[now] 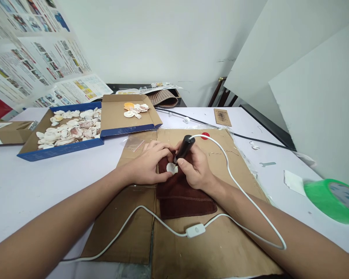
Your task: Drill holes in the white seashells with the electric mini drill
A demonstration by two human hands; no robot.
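A small white seashell (170,168) lies on a folded dark brown cloth (186,205). My left hand (151,162) grips the shell's edges, with the thumb at the near side and the fingers at the far side. My right hand (196,166) is closed around a black pen-like mini electric drill (185,147), tilted with its tip down at the shell's right part. Whether the tip touches the shell is too small to tell. A white cord (228,166) runs from the drill's top over my right forearm to an inline switch (196,230).
Cardboard (221,248) lies under the cloth. A blue box (61,153) full of shells stands left, with several shells (135,109) on its flap. Green tape (331,199), a small wrench (267,164), a red cap (205,135) and a black cable (250,138) lie on the right.
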